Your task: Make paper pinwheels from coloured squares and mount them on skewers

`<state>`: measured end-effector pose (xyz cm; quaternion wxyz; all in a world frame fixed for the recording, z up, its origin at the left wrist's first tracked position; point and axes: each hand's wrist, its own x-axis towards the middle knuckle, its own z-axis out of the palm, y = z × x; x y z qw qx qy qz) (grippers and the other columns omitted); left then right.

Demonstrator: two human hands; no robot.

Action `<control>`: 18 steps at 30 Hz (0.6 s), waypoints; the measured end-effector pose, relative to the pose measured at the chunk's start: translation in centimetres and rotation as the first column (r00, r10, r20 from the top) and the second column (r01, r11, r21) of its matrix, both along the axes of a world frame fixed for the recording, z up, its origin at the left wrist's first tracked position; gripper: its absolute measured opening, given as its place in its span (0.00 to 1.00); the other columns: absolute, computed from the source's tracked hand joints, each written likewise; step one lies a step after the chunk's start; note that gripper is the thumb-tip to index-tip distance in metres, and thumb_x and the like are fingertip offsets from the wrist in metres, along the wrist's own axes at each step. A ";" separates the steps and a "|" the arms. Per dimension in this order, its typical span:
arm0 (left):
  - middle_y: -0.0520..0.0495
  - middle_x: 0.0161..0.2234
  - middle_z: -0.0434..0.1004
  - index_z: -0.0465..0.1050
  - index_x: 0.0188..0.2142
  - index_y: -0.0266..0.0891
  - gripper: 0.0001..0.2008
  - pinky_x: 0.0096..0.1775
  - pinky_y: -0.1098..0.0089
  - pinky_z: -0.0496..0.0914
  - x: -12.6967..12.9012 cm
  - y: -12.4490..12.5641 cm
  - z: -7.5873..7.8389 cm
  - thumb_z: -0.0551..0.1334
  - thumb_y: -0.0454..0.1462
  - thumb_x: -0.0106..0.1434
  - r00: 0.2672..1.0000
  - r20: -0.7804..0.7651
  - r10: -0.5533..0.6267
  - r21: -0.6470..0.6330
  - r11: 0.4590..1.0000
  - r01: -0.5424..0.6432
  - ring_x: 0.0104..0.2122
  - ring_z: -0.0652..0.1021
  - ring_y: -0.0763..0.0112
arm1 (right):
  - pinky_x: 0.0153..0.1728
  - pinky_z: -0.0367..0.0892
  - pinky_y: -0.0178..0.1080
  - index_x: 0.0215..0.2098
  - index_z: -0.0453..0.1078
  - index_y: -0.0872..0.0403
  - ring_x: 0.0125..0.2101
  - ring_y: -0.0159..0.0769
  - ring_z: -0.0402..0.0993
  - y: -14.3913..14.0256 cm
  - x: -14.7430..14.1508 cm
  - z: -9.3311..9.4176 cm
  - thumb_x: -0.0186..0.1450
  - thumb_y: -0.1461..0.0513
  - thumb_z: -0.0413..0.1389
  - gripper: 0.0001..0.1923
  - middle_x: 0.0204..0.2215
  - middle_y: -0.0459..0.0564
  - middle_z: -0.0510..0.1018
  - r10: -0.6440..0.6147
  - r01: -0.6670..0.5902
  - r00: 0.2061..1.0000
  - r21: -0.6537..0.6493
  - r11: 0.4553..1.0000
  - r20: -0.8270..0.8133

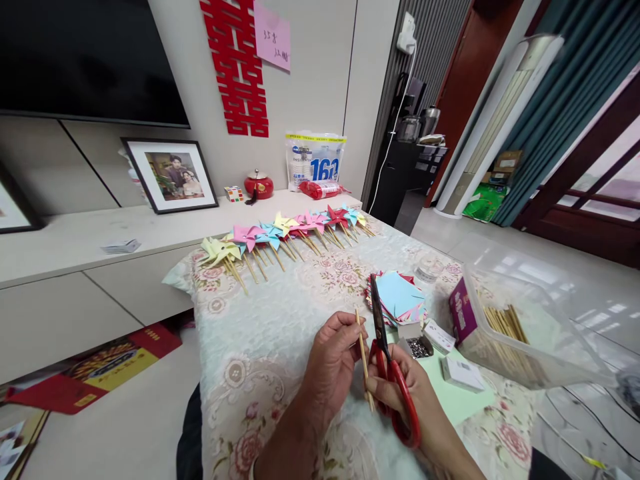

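My left hand (333, 363) is closed, pinching the upper part of a thin wooden stick (363, 353) held nearly upright above the tablecloth. In my right hand (415, 393) is a pair of scissors (400, 390) with red handles and dark blades that point away from me. The right thumb and a finger also grip the stick's lower end. Beyond the blades lies a stack of coloured paper squares (399, 295), a light blue one on top. Beside it sits an open small box of metal pins or tacks (419, 347). Paper pinwheels (270, 235) on sticks lie in a row at the far edge.
At the right, a clear plastic bin (540, 360) holds a bundle of wooden sticks (505, 323). Small white boxes (463, 373) rest on green paper (450, 403). A tape roll (429, 268) lies behind. A cabinet (150, 253) adjoins the table's far side.
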<state>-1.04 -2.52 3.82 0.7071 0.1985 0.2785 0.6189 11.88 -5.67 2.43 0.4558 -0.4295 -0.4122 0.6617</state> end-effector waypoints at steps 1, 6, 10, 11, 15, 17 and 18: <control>0.54 0.23 0.71 0.72 0.27 0.36 0.09 0.28 0.74 0.65 0.0 0.0 0.0 0.71 0.34 0.51 1.000 -0.002 0.009 0.009 1.000 -0.009 0.23 0.69 0.78 | 0.21 0.54 0.29 0.28 0.60 0.52 0.19 0.25 0.61 0.0 0.0 -0.1 0.50 0.56 0.73 0.24 0.19 0.40 0.71 0.009 -0.009 1.000 0.003 1.000 0.008; 0.56 0.21 0.69 0.69 0.25 0.38 0.10 0.29 0.73 0.64 0.0 -0.1 0.3 0.70 0.34 0.49 0.999 -0.018 0.049 0.033 0.998 -0.049 0.22 0.67 0.77 | 0.20 0.52 0.29 0.28 0.62 0.53 0.18 0.25 0.60 0.1 0.1 -0.3 0.52 0.54 0.71 0.23 0.19 0.41 0.73 0.036 -0.037 0.998 0.013 0.999 0.059; 0.56 0.21 0.69 0.69 0.25 0.39 0.11 0.28 0.73 0.64 0.1 -0.1 0.5 0.71 0.35 0.49 0.997 -0.042 0.071 0.032 0.997 -0.069 0.22 0.67 0.77 | 0.19 0.51 0.29 0.28 0.62 0.53 0.18 0.25 0.59 0.1 0.1 -0.3 0.53 0.53 0.71 0.22 0.19 0.41 0.73 0.038 -0.039 0.996 0.012 0.999 0.077; 0.56 0.21 0.69 0.69 0.25 0.39 0.11 0.28 0.73 0.64 0.1 -0.1 0.5 0.71 0.35 0.49 0.996 -0.045 0.073 0.028 0.997 -0.072 0.22 0.67 0.77 | 0.20 0.52 0.29 0.28 0.62 0.53 0.18 0.26 0.59 0.1 0.1 -0.3 0.53 0.53 0.71 0.22 0.19 0.41 0.73 0.036 -0.037 0.997 0.010 0.999 0.075; 0.53 0.25 0.73 0.73 0.29 0.37 0.12 0.28 0.74 0.65 0.0 0.0 0.6 0.74 0.34 0.47 0.998 -0.039 0.047 0.001 0.999 -0.047 0.23 0.69 0.78 | 0.22 0.57 0.30 0.28 0.62 0.53 0.20 0.27 0.64 0.1 0.0 -0.3 0.53 0.55 0.71 0.21 0.21 0.41 0.73 0.027 -0.027 1.000 0.012 1.000 0.015; 0.52 0.26 0.74 0.74 0.31 0.36 0.13 0.28 0.74 0.66 0.0 0.1 0.5 0.74 0.34 0.47 1.000 -0.026 0.017 -0.006 1.000 -0.017 0.23 0.70 0.77 | 0.23 0.57 0.30 0.28 0.62 0.53 0.20 0.27 0.64 0.1 0.0 -0.3 0.52 0.56 0.72 0.22 0.21 0.41 0.73 0.012 -0.012 1.000 0.010 1.000 -0.005; 0.52 0.26 0.74 0.74 0.31 0.35 0.13 0.29 0.74 0.66 -0.1 0.1 0.4 0.74 0.34 0.47 1.000 -0.023 0.004 -0.008 1.000 -0.004 0.24 0.71 0.77 | 0.23 0.57 0.30 0.28 0.62 0.53 0.20 0.27 0.64 0.1 0.0 -0.3 0.51 0.57 0.72 0.22 0.21 0.41 0.73 0.001 -0.001 1.000 0.008 1.000 -0.009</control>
